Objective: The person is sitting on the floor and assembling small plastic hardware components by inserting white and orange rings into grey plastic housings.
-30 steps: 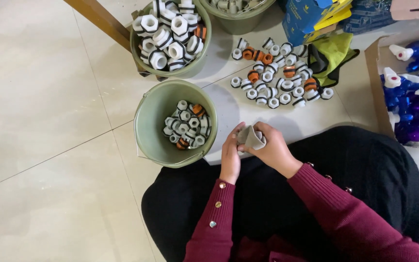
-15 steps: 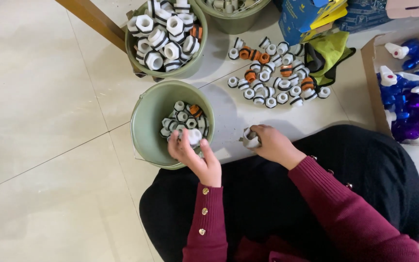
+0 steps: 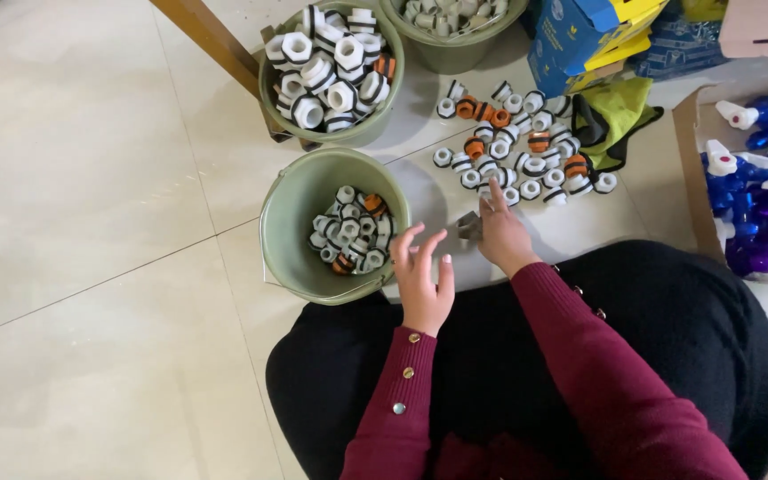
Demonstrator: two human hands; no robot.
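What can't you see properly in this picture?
- Head view: the small grey piece at the right hand is partly covered by the fingers, so its shape is unclear.
- The third bucket is cut off by the top edge.
- The box of spray bottles runs off the right edge.
- The bottom of the near bucket is hidden under its caps.
- The left hand shows only its back; its palm is hidden.
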